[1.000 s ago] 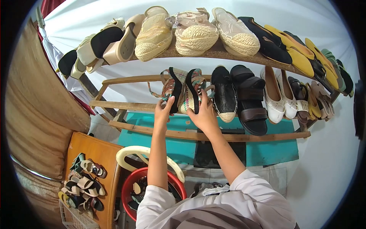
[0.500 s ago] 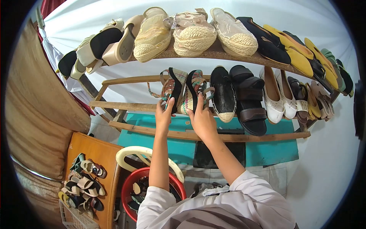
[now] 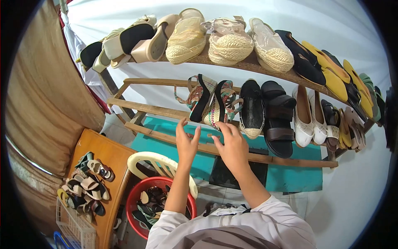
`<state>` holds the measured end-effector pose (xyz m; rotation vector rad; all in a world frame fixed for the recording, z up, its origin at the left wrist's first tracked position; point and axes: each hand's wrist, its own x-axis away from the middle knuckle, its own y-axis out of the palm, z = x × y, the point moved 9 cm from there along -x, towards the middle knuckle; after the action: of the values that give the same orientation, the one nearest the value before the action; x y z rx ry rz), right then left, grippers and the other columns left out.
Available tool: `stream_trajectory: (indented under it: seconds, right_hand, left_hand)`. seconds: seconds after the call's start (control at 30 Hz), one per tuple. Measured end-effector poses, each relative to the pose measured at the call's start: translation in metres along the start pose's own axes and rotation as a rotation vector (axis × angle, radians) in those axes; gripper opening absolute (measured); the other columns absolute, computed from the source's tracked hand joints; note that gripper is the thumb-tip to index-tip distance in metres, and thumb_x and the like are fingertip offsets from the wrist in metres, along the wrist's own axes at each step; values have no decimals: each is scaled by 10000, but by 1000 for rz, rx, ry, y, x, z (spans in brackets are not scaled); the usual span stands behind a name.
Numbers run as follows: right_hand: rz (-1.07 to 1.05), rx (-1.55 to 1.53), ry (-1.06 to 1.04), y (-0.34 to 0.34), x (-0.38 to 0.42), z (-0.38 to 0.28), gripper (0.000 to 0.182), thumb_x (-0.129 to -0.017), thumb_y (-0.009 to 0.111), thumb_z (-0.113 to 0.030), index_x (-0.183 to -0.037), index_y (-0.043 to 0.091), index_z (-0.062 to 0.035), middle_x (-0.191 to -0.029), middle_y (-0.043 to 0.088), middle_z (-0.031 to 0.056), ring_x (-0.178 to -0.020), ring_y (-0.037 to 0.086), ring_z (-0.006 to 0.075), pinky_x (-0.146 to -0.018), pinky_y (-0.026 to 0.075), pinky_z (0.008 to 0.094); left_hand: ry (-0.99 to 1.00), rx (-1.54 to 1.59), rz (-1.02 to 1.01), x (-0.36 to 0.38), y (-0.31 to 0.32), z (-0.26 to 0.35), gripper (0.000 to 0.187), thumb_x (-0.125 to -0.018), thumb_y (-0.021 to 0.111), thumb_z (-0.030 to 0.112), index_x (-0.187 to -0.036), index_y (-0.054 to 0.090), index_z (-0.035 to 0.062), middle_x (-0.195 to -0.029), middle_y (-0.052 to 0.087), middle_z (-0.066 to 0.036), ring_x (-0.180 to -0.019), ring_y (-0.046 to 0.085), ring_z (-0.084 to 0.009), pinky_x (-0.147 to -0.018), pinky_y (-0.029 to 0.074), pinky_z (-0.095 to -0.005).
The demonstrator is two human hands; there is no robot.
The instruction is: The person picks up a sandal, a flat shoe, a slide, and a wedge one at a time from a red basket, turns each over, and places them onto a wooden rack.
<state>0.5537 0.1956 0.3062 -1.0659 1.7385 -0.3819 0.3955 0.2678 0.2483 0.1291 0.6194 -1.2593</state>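
Reads as matt bare wood on rack rails (image 3: 153,108), rough weave on wedge sandals (image 3: 212,113), smooth plastic on basin (image 3: 132,194) (slightly glossy).

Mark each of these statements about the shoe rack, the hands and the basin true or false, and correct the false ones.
1. The patterned wedge sandals stand on the lower tier of the rack. True.
2. The left hand is gripping a wedge sandal. False: the left hand is open and empty, below the wedge sandals.
3. The red basin has footwear in it. True.
4. The white flats are to the left of the black strapped sandals. False: the white flats are to their right.
5. Pale shoes with woven toes sit on the upper tier. True.
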Motion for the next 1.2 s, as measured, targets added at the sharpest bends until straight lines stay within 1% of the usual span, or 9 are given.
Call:
stream_trajectory:
  seconds: [0.1, 0.23, 0.33, 0.4, 0.67, 0.93, 1.07, 1.1, 1.2]
  right_hand:
    - [105, -59, -84, -11, 8, 0, 288, -717, 681, -155, -989, 593, -119, -976, 569, 72, -830, 574, 269, -713, 471, 357]
    - [15, -243, -187, -3, 36, 14, 128, -702, 681, -112, -806, 608, -96, -817, 591, 37, -769, 576, 248, -676, 466, 343]
    - [-201, -431, -210, 23, 78, 35, 103, -707, 674, -98, -787, 611, -86, -758, 597, 47, -713, 585, 236, -633, 471, 327]
    - [-350, -478, -237, 41, 106, 46, 91, -710, 671, -94, -779, 612, -84, -743, 599, 48, -685, 589, 229, -611, 471, 317]
    - [-808, -629, -334, 99, 194, 35, 75, -719, 673, -117, -765, 625, -83, -741, 606, 54, -666, 594, 221, -605, 467, 313]
    - [-849, -791, -569, 90, 210, -30, 88, -706, 677, -101, -779, 635, -76, -768, 619, 55, -697, 600, 231, -628, 467, 319]
    - [-888, -794, -504, 90, 217, -32, 85, -707, 673, -95, -781, 635, -75, -773, 619, 56, -699, 599, 233, -634, 468, 319]
    - [-899, -789, -490, 92, 219, -31, 85, -707, 672, -95, -780, 634, -74, -773, 619, 57, -699, 599, 233, -634, 468, 319]
    - [-909, -763, -483, 96, 224, -38, 84, -708, 670, -93, -779, 630, -71, -773, 618, 58, -699, 598, 235, -633, 467, 320]
  left_hand:
    - [144, -102, 129, 33, -21, 17, 309, -794, 645, 127, -1045, 507, 11, -923, 538, -71, -560, 455, -94, -482, 383, -221]
    - [-6, -123, 30, 89, -28, 10, 168, -774, 641, 90, -899, 548, 26, -813, 550, -62, -548, 473, -127, -487, 387, -243]
    - [-46, -142, -155, 146, -20, -14, 94, -776, 621, 77, -822, 554, 29, -758, 549, -101, -540, 508, -192, -503, 416, -283]
    - [-208, -173, -243, 193, -23, -44, 113, -786, 616, 109, -840, 557, 29, -769, 561, -99, -576, 550, -196, -534, 441, -289]
    - [-477, -357, -11, 318, -79, -82, 129, -784, 607, 111, -857, 547, 23, -756, 574, -118, -585, 562, -228, -558, 457, -316]
    - [-564, -454, 120, 354, -115, -73, 128, -787, 590, 125, -857, 546, 28, -755, 560, -113, -651, 570, -246, -591, 451, -330]
    - [-628, -631, 199, 378, -144, -108, 216, -724, 641, 110, -900, 534, 44, -814, 564, -114, -781, 563, -267, -675, 444, -342]
    - [-607, -740, 229, 377, -156, -111, 394, -663, 695, 118, -1006, 513, 55, -959, 551, -126, -909, 532, -287, -742, 427, -372]
    - [-614, -1037, 338, 377, -185, -116, 584, -617, 740, 145, -1124, 464, 54, -1097, 498, -150, -1000, 489, -304, -778, 413, -404]
